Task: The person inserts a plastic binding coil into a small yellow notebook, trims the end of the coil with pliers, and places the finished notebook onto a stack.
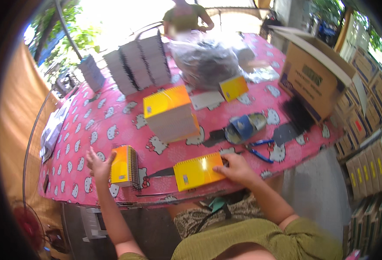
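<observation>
My right hand (238,170) grips the right end of a yellow-orange notepad (197,172) at the table's front edge, thumb on its cover; the other fingers are partly hidden. A row of small notches runs along the pad's far edge. My left hand (99,165) is open, fingers spread, at the left side of a small stack of spiral-bound yellow-orange notebooks (120,164); whether it touches the stack I cannot tell. The coils face right. Farther back stands a tall block of yellow-covered pads (169,115).
Blue-handled pliers (260,151) lie right of my right hand, near a blue rounded item (243,128). Behind are a plastic bag of dark material (204,60), tall grey-white stacks (141,65) and an open cardboard box (314,73). Another person (184,19) stands across the table.
</observation>
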### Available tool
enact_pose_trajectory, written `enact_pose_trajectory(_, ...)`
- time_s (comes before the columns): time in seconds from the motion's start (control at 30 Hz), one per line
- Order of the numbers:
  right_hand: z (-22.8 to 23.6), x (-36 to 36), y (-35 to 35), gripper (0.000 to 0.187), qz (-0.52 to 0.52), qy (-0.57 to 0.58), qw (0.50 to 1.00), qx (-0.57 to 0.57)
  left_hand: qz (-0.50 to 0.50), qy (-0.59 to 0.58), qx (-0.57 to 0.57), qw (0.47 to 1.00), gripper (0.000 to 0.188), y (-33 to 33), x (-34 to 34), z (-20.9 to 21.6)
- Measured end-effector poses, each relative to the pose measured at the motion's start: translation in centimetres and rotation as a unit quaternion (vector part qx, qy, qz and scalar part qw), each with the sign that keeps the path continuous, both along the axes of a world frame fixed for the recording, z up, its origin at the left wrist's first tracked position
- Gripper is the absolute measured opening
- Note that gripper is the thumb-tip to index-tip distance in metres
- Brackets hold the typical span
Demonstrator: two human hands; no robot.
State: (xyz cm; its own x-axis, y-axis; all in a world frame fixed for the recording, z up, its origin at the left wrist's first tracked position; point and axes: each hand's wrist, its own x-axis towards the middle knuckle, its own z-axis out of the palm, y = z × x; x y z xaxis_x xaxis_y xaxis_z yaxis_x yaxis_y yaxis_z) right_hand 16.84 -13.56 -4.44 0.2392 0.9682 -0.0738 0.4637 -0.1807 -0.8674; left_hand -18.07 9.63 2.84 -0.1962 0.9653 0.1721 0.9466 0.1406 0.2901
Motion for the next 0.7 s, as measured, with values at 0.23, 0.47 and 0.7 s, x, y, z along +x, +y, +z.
enact_pose_trajectory(0.23,2.1,-2.6,-0.7,0.023,-0.122,-0.099,0.963,0.218,-0.448,-0.207,0.203,0.846,0.056,-13.6,12.2,3.7)
enact_pose_trajectory(0.47,1.7,4.0,-1.4,0.029,0.015,-0.159,0.944,0.288,-0.576,-0.208,0.064,0.788,0.024,-15.3,18.5,-0.2)
enact_pose_trajectory(0.7,-0.5,26.6,-0.7,0.03,-0.3,-0.414,0.855,-0.086,-0.554,-0.185,0.232,0.778,0.031,-16.1,18.2,0.4)
